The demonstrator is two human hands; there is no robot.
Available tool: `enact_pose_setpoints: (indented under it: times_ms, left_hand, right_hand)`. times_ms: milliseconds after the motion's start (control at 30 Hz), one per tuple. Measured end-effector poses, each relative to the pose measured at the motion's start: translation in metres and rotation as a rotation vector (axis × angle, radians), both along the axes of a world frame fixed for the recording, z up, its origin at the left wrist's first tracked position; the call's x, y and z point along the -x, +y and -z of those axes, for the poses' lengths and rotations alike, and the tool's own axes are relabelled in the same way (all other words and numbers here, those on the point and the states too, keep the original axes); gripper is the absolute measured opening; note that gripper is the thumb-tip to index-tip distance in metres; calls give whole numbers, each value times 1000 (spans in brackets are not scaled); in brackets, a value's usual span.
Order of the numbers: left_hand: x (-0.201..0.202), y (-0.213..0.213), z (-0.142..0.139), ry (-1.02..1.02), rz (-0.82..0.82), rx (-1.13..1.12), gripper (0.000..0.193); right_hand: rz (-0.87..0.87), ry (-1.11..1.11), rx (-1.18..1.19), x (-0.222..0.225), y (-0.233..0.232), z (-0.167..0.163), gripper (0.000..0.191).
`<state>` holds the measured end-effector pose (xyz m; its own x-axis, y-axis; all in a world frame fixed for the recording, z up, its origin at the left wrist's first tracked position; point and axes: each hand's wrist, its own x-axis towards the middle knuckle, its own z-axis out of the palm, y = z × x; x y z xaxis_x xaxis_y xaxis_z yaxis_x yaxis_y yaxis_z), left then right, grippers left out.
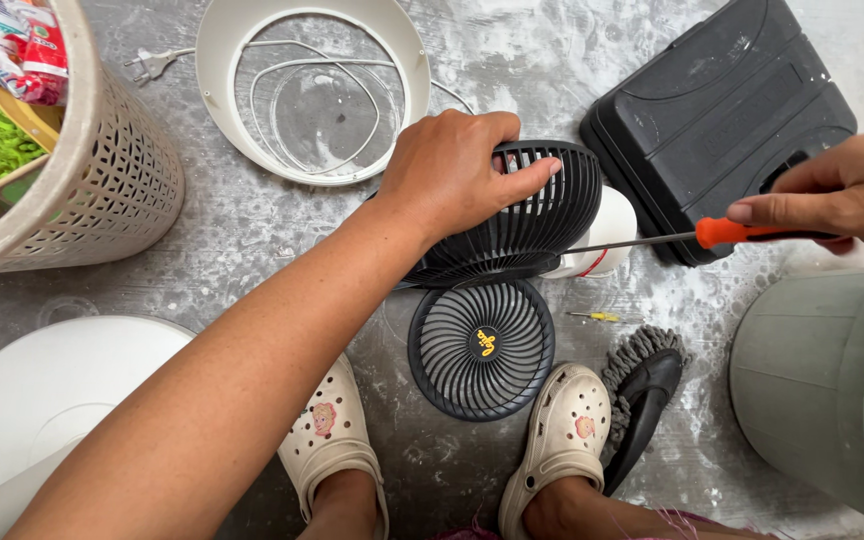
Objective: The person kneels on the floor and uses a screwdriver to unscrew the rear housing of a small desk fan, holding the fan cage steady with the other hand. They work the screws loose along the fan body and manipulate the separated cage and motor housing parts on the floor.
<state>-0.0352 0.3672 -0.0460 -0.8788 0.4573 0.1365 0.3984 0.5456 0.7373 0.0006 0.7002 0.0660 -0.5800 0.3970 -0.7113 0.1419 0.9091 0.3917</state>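
Nearest you, your left forearm runs up from the lower left, and your left hand (452, 175) arches palm-down over the black fan housing (527, 215), its grip clamped on the rim with the thumb stretched along the top. The loose black front grille (482, 348) lies flat on the floor just below the housing. Right of the housing, your right hand (837, 190) closes its grip on the orange-handled screwdriver (732, 232), shaft level and pointing into the housing's side
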Motion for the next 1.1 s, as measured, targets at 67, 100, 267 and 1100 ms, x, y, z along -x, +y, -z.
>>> enact_pose_setpoints:
  times_ms: [67, 100, 267, 1100]
  left_hand:
    - [2, 1, 0, 10, 6, 13, 50]
    - [1, 1, 0, 13, 9, 20, 51]
    - [-2, 0, 0, 26, 14, 2, 49]
    - [-6, 3, -2, -21, 49, 38, 51]
  right_hand:
    - [-20, -21, -1, 1, -1, 0, 52]
    - [-29, -33, -1, 1, -2, 1, 52]
    - [-665, 2, -188, -6, -17, -5, 42]
    - [-853, 18, -288, -16, -39, -7, 38]
